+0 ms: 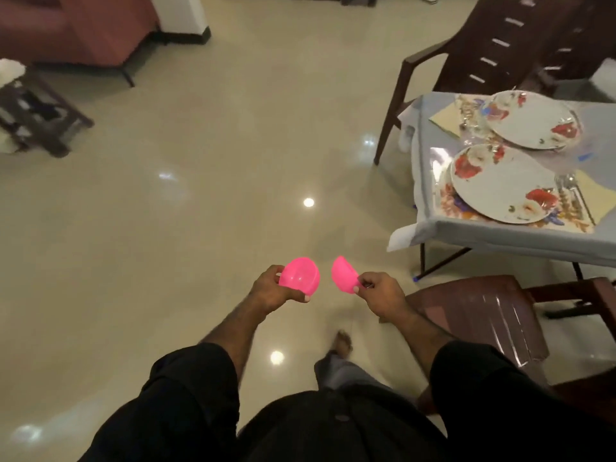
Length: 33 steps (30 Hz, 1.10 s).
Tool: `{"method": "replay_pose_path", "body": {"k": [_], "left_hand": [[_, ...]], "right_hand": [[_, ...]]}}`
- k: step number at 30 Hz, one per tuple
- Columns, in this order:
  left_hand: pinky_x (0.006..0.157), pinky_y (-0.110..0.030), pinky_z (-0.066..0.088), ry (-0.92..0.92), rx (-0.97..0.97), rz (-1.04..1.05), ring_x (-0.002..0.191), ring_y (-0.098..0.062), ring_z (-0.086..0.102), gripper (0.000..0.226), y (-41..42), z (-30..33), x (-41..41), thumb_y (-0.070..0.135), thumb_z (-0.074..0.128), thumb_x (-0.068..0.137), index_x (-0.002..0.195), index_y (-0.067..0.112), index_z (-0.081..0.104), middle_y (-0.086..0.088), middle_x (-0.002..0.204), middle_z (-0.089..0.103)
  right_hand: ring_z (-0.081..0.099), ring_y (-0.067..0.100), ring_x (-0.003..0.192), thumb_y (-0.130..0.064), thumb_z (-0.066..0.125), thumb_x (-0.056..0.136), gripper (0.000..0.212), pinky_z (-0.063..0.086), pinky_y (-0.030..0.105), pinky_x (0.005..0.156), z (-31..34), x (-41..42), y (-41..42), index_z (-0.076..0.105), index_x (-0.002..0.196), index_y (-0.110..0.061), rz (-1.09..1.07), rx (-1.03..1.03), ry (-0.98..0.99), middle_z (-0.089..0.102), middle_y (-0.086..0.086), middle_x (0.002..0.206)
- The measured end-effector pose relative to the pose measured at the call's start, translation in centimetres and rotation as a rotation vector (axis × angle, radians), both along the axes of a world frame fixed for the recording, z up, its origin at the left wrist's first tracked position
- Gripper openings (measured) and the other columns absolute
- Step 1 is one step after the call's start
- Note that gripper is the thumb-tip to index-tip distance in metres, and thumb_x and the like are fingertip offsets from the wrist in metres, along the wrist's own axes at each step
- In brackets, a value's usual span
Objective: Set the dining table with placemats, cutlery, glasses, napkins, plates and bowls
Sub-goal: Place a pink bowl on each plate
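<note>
Two glossy pink bowls (pixel 299 275) (pixel 343 274), one per hand (pixel 271 291) (pixel 383 295), tilted inward.

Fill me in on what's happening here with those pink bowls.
A person stands on the tiled floor, carrying one pink bowl in the left hand and another in the right hand. The left bowl faces up; the right bowl is tilted on its side. The dining table ahead on the right already has two floral plates, near and far, on placemats, with cutlery beside the near one. No bowls are on it yet.
</note>
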<state>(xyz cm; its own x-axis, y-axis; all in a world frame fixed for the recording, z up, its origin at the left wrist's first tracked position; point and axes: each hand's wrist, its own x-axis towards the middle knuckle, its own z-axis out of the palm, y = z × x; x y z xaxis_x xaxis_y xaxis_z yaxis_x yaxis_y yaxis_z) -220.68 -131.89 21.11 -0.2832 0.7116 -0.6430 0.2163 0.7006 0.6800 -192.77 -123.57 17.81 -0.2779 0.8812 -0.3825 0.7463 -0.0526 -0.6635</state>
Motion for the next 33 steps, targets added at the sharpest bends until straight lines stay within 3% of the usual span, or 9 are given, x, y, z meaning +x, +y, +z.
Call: {"method": "replay_pose_path", "body": {"k": [5, 7, 12, 16, 19, 21, 26, 28, 33], "left_hand": [[0.077, -0.035, 0.052, -0.037, 0.016, -0.068, 0.11, -0.023, 0.065, 0.11, 11.3, 1.1, 0.0, 0.04, 0.104, 0.04, 0.138, 0.029, 0.054, 0.002, 0.123, 0.064], [0.077, -0.035, 0.052, -0.053, 0.023, -0.12, 0.11, -0.022, 0.065, 0.104, 15.5, 1.8, 0.4, 0.034, 0.105, 0.047, 0.137, 0.029, 0.053, 0.001, 0.124, 0.064], [0.076, -0.035, 0.054, -0.101, 0.041, -0.304, 0.108, -0.018, 0.066, 0.091, 26.6, 2.9, 2.3, 0.029, 0.104, 0.057, 0.134, 0.028, 0.055, 0.001, 0.122, 0.066], [0.074, -0.033, 0.051, -0.088, 0.072, -0.528, 0.106, -0.017, 0.067, 0.093, 36.2, 3.3, 5.3, 0.037, 0.106, 0.052, 0.132, 0.031, 0.057, 0.003, 0.12, 0.068], [0.072, -0.031, 0.051, -0.083, 0.131, -0.687, 0.104, -0.017, 0.068, 0.094, 42.9, 4.0, 7.8, 0.046, 0.105, 0.048, 0.129, 0.032, 0.059, 0.003, 0.119, 0.067], [0.07, -0.031, 0.051, -0.073, 0.171, -0.774, 0.102, -0.019, 0.068, 0.094, 46.4, 4.5, 9.5, 0.052, 0.104, 0.045, 0.126, 0.031, 0.059, 0.003, 0.117, 0.067], [0.083, -0.035, 0.059, -0.081, 0.226, -0.977, 0.107, -0.019, 0.067, 0.093, 51.8, 5.7, 14.7, 0.049, 0.105, 0.049, 0.129, 0.026, 0.063, 0.003, 0.12, 0.069], [0.079, -0.032, 0.056, -0.079, 0.244, -1.052, 0.11, -0.021, 0.064, 0.097, 53.6, 6.1, 17.2, 0.047, 0.105, 0.051, 0.134, 0.026, 0.06, 0.003, 0.123, 0.066], [0.09, -0.04, 0.057, -0.055, 0.262, -1.15, 0.114, -0.024, 0.061, 0.108, 57.2, 6.5, 23.4, 0.054, 0.103, 0.05, 0.142, 0.027, 0.054, 0.002, 0.129, 0.062]], "right_hand": [[0.061, 0.023, 0.077, -0.018, 0.07, 0.094, 0.007, 0.038, 0.029, 0.063, 1.6, -0.2, 9.3, 0.075, 0.09, -0.02, -0.063, 0.01, 0.024, 0.068, 0.001, 0.081], [0.062, 0.023, 0.079, -0.021, 0.067, 0.096, 0.009, 0.038, 0.031, 0.065, 2.9, 0.5, 12.7, 0.075, 0.094, -0.02, -0.139, 0.022, 0.014, 0.068, 0.0, 0.083], [0.062, 0.022, 0.079, -0.022, 0.062, 0.101, 0.019, 0.047, 0.035, 0.072, 4.9, 3.4, 18.8, 0.066, 0.082, -0.024, -0.386, 0.067, 0.094, 0.065, -0.004, 0.078], [0.063, 0.026, 0.083, -0.021, 0.061, 0.101, 0.021, 0.048, 0.036, 0.075, 6.2, 5.2, 22.3, 0.067, 0.083, -0.015, -0.606, 0.104, 0.086, 0.066, 0.003, 0.08], [0.064, 0.027, 0.087, -0.02, 0.064, 0.1, 0.018, 0.042, 0.033, 0.075, 6.9, 6.1, 24.3, 0.074, 0.093, -0.008, -0.76, 0.162, 0.036, 0.07, 0.007, 0.085], [0.066, 0.027, 0.086, -0.023, 0.068, 0.099, 0.019, 0.046, 0.034, 0.076, 7.1, 6.7, 25.0, 0.077, 0.098, -0.006, -0.87, 0.176, 0.039, 0.073, 0.007, 0.086], [0.069, 0.024, 0.084, -0.026, 0.072, 0.098, 0.018, 0.051, 0.033, 0.075, 8.0, 8.6, 24.9, 0.079, 0.101, -0.009, -1.053, 0.189, 0.005, 0.074, 0.004, 0.087], [0.071, 0.025, 0.085, -0.027, 0.074, 0.096, 0.019, 0.049, 0.03, 0.073, 7.9, 10.2, 25.1, 0.079, 0.104, -0.01, -1.126, 0.186, -0.028, 0.075, 0.004, 0.088], [0.065, 0.015, 0.094, -0.024, 0.079, 0.092, 0.021, 0.045, 0.024, 0.084, 8.0, 15.3, 27.9, 0.08, 0.11, -0.013, -1.204, 0.217, -0.11, 0.074, 0.001, 0.103]]}}
